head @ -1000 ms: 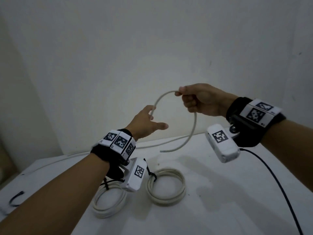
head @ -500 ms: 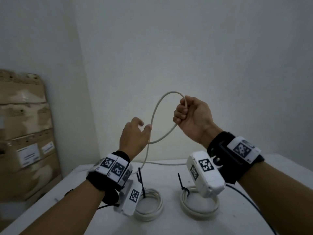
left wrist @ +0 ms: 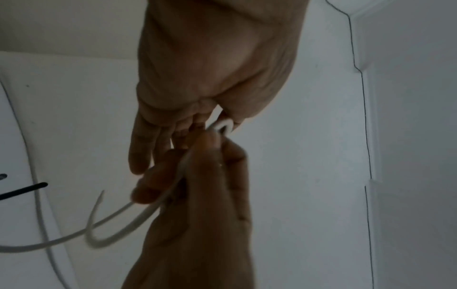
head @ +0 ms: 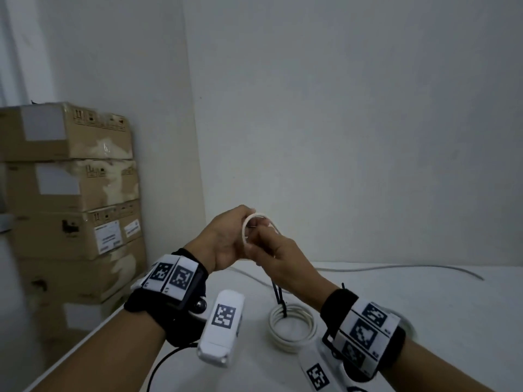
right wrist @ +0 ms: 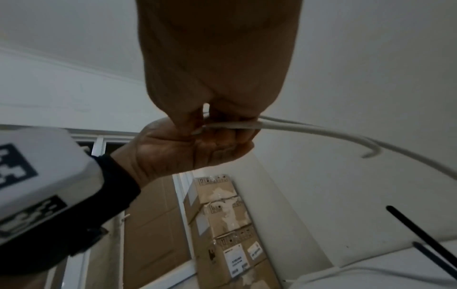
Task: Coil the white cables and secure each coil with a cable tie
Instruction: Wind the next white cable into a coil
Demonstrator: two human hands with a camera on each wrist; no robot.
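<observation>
Above the white table [head: 424,321], both hands grip a white cable [head: 245,224].

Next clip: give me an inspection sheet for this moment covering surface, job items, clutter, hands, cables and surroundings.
Surface: white table, bare where visible.
Job's things: white cable looped between both hands above the table; its tail lies along the table's back edge. One finished coil lies flat on the table with a black cable tie sticking up.
Clutter: nothing seen.
Grippers: left hand and right hand meet in mid-air, both gripping the loop.
Cables: thin black lead hangs below the left wrist.
Surroundings: stacked cardboard boxes on the left, plain white wall behind.
</observation>
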